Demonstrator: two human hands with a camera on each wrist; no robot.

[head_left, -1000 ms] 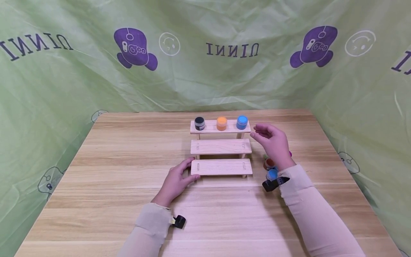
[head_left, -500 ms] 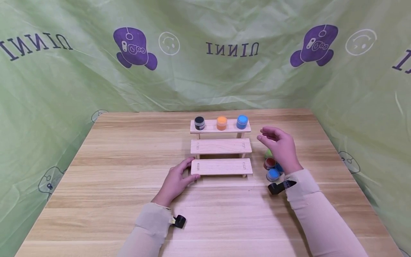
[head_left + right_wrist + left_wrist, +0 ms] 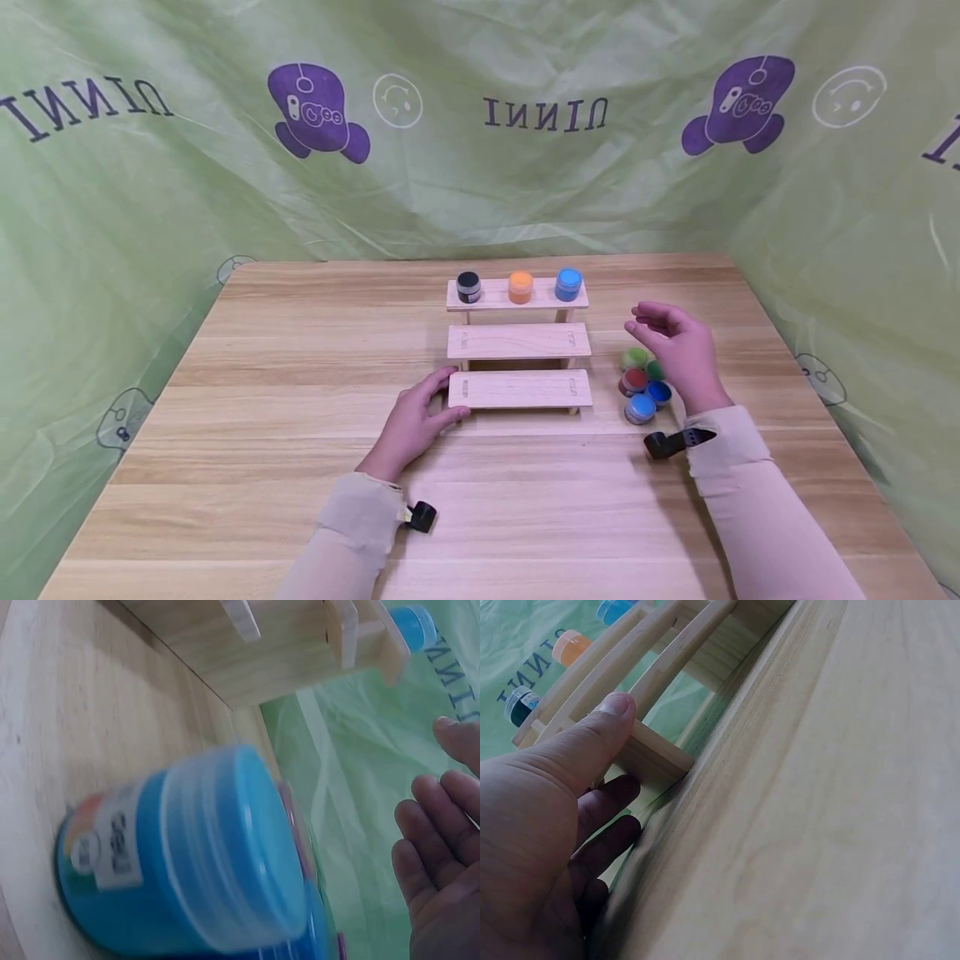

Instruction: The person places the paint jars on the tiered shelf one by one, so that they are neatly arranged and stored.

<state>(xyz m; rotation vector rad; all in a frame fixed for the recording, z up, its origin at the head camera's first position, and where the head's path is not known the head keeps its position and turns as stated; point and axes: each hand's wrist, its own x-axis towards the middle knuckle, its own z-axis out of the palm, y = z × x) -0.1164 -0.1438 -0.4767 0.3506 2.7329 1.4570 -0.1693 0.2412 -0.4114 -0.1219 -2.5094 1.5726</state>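
A small three-tier wooden stand (image 3: 519, 389) is on the table. My left hand (image 3: 408, 429) holds the left end of its lowest step, thumb (image 3: 615, 709) at the front corner and fingers round the side. Along the top step are a black paint jar (image 3: 468, 287), an orange paint jar (image 3: 520, 287) and a blue paint jar (image 3: 568, 285). My right hand (image 3: 684, 354) is in the air right of the stand, fingers loosely bent, holding nothing. Beside and below it stand several paint jars: light blue (image 3: 217, 855), dark blue (image 3: 659, 393), red (image 3: 633, 382), light green (image 3: 634, 359) and dark green (image 3: 655, 370).
The wood-grain table (image 3: 247, 433) reaches back to a green printed cloth (image 3: 465, 192), which hangs behind it and along both sides. The stand's middle step (image 3: 519, 341) is bare. A small black camera (image 3: 423, 517) is on the left wrist, another (image 3: 667, 443) on the right.
My right hand has moved right and slightly towards me, away from the top step, uncovering more of the jars on the table. The left hand has stayed at the stand.
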